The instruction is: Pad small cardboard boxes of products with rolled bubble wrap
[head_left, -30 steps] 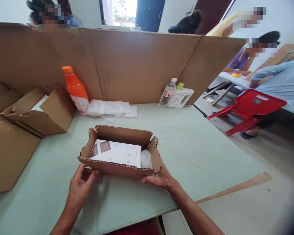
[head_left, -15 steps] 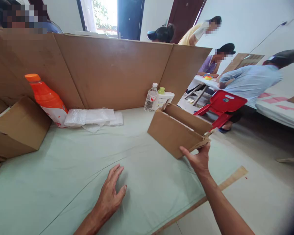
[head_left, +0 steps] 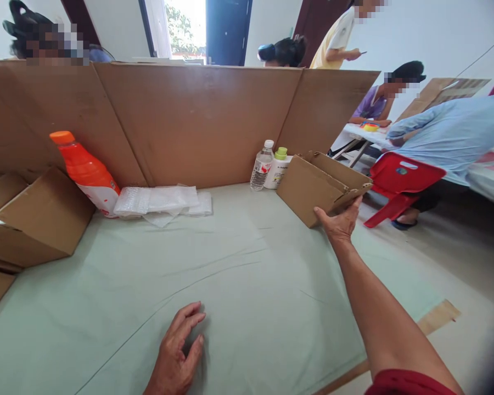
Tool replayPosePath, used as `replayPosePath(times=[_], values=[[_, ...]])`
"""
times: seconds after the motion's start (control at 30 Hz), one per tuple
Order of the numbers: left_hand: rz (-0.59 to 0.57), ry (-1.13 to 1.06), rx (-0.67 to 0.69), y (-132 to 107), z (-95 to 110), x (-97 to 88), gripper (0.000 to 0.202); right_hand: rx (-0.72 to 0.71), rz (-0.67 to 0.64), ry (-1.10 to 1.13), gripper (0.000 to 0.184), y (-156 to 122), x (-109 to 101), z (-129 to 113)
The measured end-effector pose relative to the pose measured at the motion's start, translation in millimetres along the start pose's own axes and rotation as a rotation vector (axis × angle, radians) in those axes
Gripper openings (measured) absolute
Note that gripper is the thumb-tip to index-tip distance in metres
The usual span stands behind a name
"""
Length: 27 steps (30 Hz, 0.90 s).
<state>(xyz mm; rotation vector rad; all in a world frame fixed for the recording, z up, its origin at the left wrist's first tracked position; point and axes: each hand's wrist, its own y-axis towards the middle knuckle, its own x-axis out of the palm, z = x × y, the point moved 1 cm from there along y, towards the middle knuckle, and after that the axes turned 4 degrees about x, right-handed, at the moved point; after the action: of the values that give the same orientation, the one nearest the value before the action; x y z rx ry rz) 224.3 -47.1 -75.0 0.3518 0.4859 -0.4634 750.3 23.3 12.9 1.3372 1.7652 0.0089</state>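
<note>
My right hand (head_left: 341, 224) reaches far out to the right and grips the near edge of a small open cardboard box (head_left: 313, 185). The box is tilted with its opening turned away, at the table's right side, close to a clear water bottle (head_left: 262, 173) and a white bottle with a green cap (head_left: 277, 170). Its contents are hidden. My left hand (head_left: 177, 351) rests on the pale green table cover (head_left: 230, 274) near the front edge, fingers loosely spread and holding nothing.
A tall cardboard screen (head_left: 189, 120) walls the back of the table. An orange bottle (head_left: 86, 171) and folded bubble wrap (head_left: 160, 199) lie at the back left, beside larger cardboard boxes (head_left: 33, 219). Other people sit around a red chair (head_left: 399, 181) to the right.
My right hand has carried the box from in front of me out to the back right. My left hand let go of it and settled on the table.
</note>
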Motion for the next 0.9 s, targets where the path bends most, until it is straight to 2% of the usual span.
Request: replayPosePath(times=[0.13, 0.2, 0.27, 0.33, 0.4, 0.47, 0.57, 0.7, 0.8, 0.87, 0.9], values=[[0.054, -0.036, -0.016, 6, 13, -0.8, 0.032, 0.0, -0.092, -0.002, 0.11, -14, -10, -9], [0.049, -0.06, -0.018, 8, 23, -1.3, 0.034, 0.027, -0.115, -0.012, 0.108, -31, -11, -5], [0.03, -0.083, -0.02, 10, 31, -3.1, 0.038, 0.068, -0.165, -0.025, 0.1, -51, -5, 6], [-0.004, -0.109, -0.012, 13, 33, -7.5, 0.041, -0.041, -0.291, -0.064, 0.072, -73, 8, 16], [-0.023, -0.118, 0.0, 14, 31, -16.6, 0.044, -0.227, -0.419, -0.122, 0.049, -100, 23, 19], [0.014, -0.082, 0.005, 17, 24, -33.7, 0.042, -0.424, -0.498, -0.1, 0.043, -135, 32, 10], [0.187, 0.079, 0.011, 27, 9, -80.3, 0.037, -0.699, -0.59, 0.009, 0.049, -201, 29, -25], [0.515, 0.41, 0.0, 60, -10, -177.3, 0.043, -1.006, -0.668, 0.11, 0.049, -275, 10, -77], [0.751, 0.629, -0.012, 95, -17, -253.6, 0.054, -1.093, -0.682, 0.108, 0.05, -294, 2, -93], [0.867, 0.705, -0.051, 118, -21, -294.3, 0.064, -1.094, -0.651, 0.118, 0.048, -293, 1, -94], [0.885, 0.718, -0.091, 128, -24, -310.1, 0.067, -1.092, -0.638, 0.126, 0.047, -291, 2, -94]])
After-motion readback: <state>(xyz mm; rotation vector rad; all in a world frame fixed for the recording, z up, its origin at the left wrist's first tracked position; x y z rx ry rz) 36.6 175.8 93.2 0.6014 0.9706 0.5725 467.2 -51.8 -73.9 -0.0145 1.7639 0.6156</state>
